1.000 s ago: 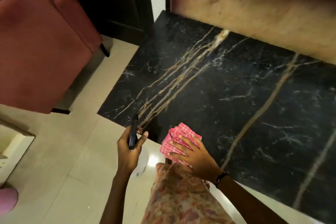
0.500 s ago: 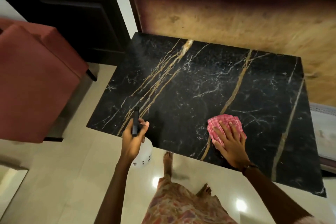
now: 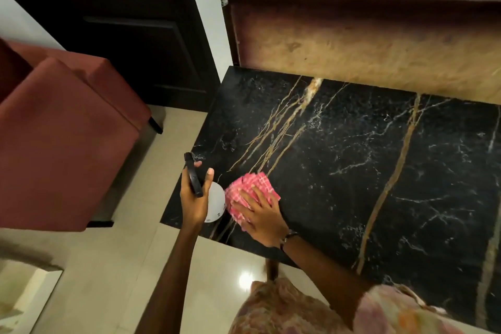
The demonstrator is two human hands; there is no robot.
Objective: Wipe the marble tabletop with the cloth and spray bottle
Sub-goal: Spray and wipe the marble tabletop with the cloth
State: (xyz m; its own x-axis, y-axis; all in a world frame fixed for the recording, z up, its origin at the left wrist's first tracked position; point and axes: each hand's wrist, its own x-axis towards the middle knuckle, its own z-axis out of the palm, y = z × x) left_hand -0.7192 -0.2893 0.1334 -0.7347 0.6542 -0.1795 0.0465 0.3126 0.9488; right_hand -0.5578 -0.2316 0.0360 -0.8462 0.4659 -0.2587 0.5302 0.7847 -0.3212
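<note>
Cloth under flat open right hand on marble tabletop; left hand gripping spray bottle.

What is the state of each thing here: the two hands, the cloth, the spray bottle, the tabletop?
left hand: closed around the spray bottle, held up
right hand: flat, pressing the cloth
cloth: bunched, lying on the tabletop near its front left corner
spray bottle: upright, in the left hand
marble tabletop: bare except for the cloth
</note>
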